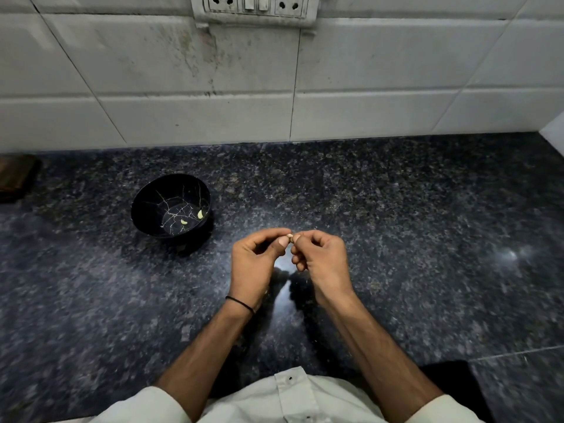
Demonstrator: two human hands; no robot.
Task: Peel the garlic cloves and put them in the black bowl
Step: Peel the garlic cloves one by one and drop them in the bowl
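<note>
Over the middle of the countertop [396, 209], my left hand [254, 264] and right hand [323, 261] pinched one garlic clove [290, 238] to pull its skin, near the black bowl [146, 203] for dropping.

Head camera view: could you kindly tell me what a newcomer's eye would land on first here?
The left hand and right hand meet over the middle of the dark speckled counter, both pinching one small garlic clove between them. Left of them and farther back stands the black bowl, with two pale peeled cloves on its bottom. A socket panel sits high on the stained tiled wall.
</note>
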